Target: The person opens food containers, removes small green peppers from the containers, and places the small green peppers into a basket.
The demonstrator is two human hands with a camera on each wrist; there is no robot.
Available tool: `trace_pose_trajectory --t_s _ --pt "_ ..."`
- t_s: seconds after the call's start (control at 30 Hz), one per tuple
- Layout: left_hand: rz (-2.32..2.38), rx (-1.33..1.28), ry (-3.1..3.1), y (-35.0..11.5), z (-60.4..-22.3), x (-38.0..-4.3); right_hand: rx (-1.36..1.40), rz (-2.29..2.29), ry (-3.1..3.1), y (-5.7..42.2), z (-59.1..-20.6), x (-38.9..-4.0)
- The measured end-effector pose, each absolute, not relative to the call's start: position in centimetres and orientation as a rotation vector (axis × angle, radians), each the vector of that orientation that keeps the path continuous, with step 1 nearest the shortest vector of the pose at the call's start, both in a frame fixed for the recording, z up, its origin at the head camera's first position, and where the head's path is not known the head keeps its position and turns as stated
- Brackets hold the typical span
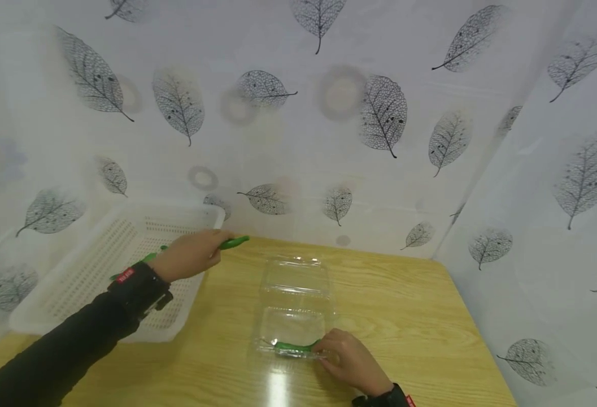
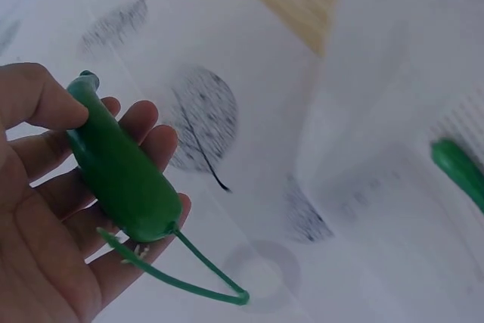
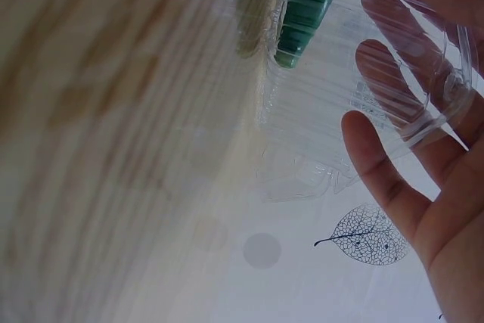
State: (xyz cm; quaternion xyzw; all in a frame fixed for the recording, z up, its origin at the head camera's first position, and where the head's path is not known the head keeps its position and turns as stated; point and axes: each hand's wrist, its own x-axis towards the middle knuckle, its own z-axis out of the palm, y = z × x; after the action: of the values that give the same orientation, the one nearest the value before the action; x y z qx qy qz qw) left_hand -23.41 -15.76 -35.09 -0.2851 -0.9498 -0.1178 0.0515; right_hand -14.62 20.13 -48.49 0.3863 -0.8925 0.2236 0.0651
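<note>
My left hand (image 1: 188, 255) grips a green chili pepper (image 2: 125, 168) over the right side of the white basket (image 1: 192, 302). In the left wrist view the thumb presses its narrow end, fingers lie behind it, and its thin bent stem hangs out. My right hand (image 1: 350, 359) holds the near right edge of a clear plastic clamshell box (image 1: 294, 277), thumb on one side of the wall and fingers seen through it on the other. Another green pepper (image 1: 294, 346) lies along the box's near side, partly covered by the right fingers in the head view.
More green peppers (image 1: 151, 257) lie in the basket, partly behind the left hand. The wooden table (image 1: 405, 316) meets leaf-patterned white sheeting (image 1: 288, 141) at its back and right side. The box's lid half (image 1: 298, 274) lies folded back, away from me.
</note>
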Motion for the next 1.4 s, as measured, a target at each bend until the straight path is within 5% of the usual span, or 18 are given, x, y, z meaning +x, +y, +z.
trace_pose_trajectory --t_s 0.47,0.77,1.4 --pt "-0.417 -0.635 -3.015 -22.8 -35.2 -25.3 1.13 0.705 -2.73 20.1 -48.3 -14.4" --pt "-0.408 -0.71 -3.09 -26.0 -37.6 -26.7 1.163 0.719 -2.689 20.3 -48.4 -14.4" --pt "-0.263 -0.69 -3.251 -26.7 -42.0 -27.6 1.192 0.701 -2.63 20.5 -48.5 -14.6"
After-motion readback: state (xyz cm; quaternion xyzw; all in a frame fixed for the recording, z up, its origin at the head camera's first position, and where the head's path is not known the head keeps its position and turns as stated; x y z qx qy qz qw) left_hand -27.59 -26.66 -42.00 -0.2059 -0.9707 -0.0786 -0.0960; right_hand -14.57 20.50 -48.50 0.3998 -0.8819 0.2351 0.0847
